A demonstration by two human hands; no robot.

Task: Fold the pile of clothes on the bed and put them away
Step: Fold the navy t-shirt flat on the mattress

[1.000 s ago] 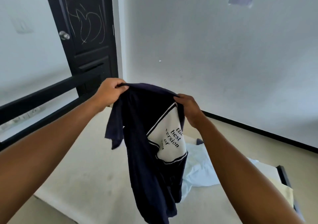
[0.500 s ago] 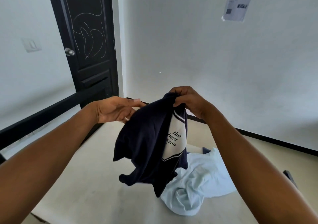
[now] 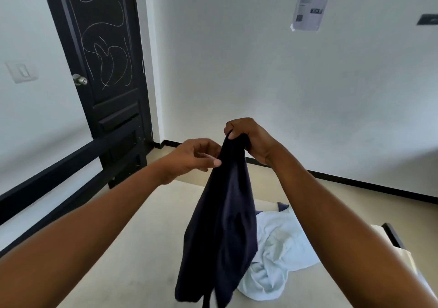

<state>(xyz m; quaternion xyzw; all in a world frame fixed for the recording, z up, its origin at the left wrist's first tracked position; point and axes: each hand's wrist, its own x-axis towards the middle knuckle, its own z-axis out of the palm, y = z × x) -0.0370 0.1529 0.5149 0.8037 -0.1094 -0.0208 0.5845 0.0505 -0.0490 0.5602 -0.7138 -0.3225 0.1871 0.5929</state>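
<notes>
Above the bed (image 3: 147, 255) my right hand (image 3: 251, 139) pinches the limp navy cotton T-shirt (image 3: 222, 232), hanging bunched; my left hand (image 3: 196, 157), fingers loose, touches its edge. Judging it unfolded, I'd next find the other shoulder. The crumpled pale-blue garment (image 3: 277, 260) waits.

A plain bedroom in a home: the bed (image 3: 147, 248) with its bare cream mattress fills the floor, clothes (image 3: 279, 248) heaped on it, a black panelled door (image 3: 104, 70) beyond its far left corner, a light switch (image 3: 21, 72) beside that.

navy shirt (image 3: 222, 224) now hanging long, white print turned away, left hand (image 3: 194, 157) closing on it
</notes>
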